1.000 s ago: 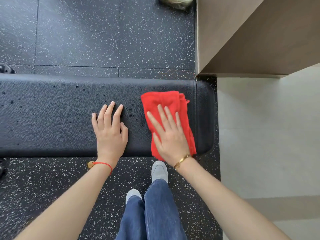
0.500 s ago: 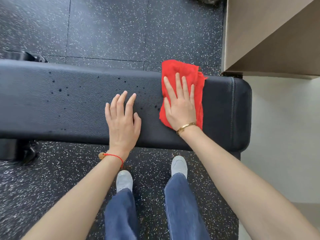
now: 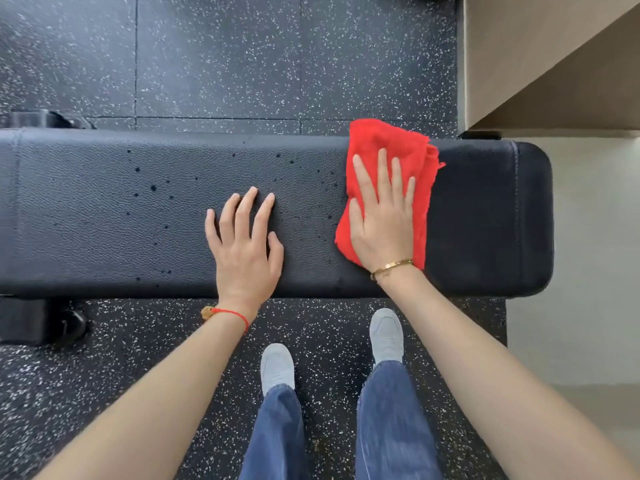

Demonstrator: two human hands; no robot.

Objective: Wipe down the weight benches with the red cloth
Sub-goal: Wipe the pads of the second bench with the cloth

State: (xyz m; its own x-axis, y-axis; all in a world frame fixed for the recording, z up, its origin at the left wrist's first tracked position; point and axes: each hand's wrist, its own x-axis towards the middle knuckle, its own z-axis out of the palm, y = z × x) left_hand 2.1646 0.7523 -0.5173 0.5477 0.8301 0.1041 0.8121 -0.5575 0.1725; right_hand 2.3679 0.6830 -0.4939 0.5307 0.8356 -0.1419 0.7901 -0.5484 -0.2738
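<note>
Red cloth: on weight bench, 2 o'clock from left hand. Right hand fingers straight, pressing cloth; left flat, bracing. Advice: even pressure, overlapping strokes toward droplets at 9 o'clock.

Bench top open to the left of the left hand, spotted with dark droplets only. Bare strip between left hand and red cloth, the two near but apart. Right of the cloth, bare padding to the bench end; beige wall block stands just beyond the far right corner.
</note>
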